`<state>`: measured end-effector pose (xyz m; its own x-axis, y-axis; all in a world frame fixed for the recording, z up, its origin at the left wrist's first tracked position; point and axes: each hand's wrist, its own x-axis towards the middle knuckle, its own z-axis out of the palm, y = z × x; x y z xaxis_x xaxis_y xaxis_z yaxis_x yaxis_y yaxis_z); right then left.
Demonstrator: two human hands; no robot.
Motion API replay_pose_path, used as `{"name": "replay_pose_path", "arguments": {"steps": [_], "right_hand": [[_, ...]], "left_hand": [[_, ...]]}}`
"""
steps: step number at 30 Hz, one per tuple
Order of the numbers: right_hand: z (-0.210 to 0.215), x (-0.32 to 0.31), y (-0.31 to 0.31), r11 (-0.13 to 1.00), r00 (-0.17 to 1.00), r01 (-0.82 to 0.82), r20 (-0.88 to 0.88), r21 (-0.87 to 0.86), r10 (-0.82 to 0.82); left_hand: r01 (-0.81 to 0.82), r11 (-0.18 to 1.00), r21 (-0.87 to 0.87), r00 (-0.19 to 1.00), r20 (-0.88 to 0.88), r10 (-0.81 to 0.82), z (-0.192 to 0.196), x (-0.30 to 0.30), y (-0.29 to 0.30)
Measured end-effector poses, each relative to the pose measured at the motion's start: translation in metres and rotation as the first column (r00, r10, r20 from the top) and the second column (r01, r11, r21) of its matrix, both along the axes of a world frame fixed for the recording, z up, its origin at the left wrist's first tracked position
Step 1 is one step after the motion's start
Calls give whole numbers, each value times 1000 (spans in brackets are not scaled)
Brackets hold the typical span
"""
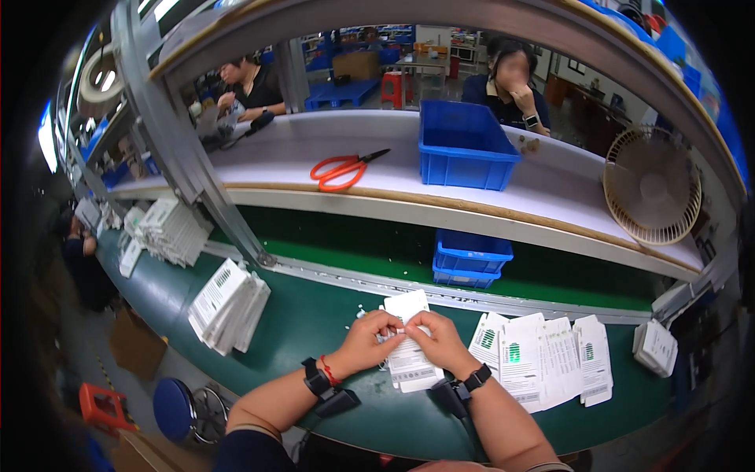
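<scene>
A flat white printed carton (415, 375) lies on the green table in front of me, under both hands. My left hand (371, 340) is closed, its thumb and finger pinched over the upper part of the carton. My right hand (437, 341) meets it there, also closed with fingertips pressed together. What sits between the fingertips is too small to make out. To the right, several flat white cartons (523, 362) with green print lie overlapped in a fan, close to my right wrist.
Stacks of white cartons (228, 307) stand on the left; a smaller stack (655, 348) is at far right. The shelf holds orange-handled scissors (340, 171), a blue bin (468, 169) and a round fan (653, 185). Blue bins (472, 259) sit below. Two people are beyond the shelf.
</scene>
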<state>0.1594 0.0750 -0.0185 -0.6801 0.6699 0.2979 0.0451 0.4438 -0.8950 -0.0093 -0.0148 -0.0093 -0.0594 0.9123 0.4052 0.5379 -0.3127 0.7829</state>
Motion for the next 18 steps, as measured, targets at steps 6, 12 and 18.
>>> {"name": "replay_pose_path", "arguments": {"steps": [6,12,18], "right_hand": [[6,1,-4,999,1000,11,14,-49,-11],[6,0,-4,998,999,14,36,-69,-11],[6,-2,-3,998,1000,6,25,-55,-5]], "left_hand": [[21,1000,-15,1000,21,-20,0,0,1],[19,999,-33,999,48,-18,4,-1,3],[20,1000,-19,998,68,-19,0,-1,1]]}}
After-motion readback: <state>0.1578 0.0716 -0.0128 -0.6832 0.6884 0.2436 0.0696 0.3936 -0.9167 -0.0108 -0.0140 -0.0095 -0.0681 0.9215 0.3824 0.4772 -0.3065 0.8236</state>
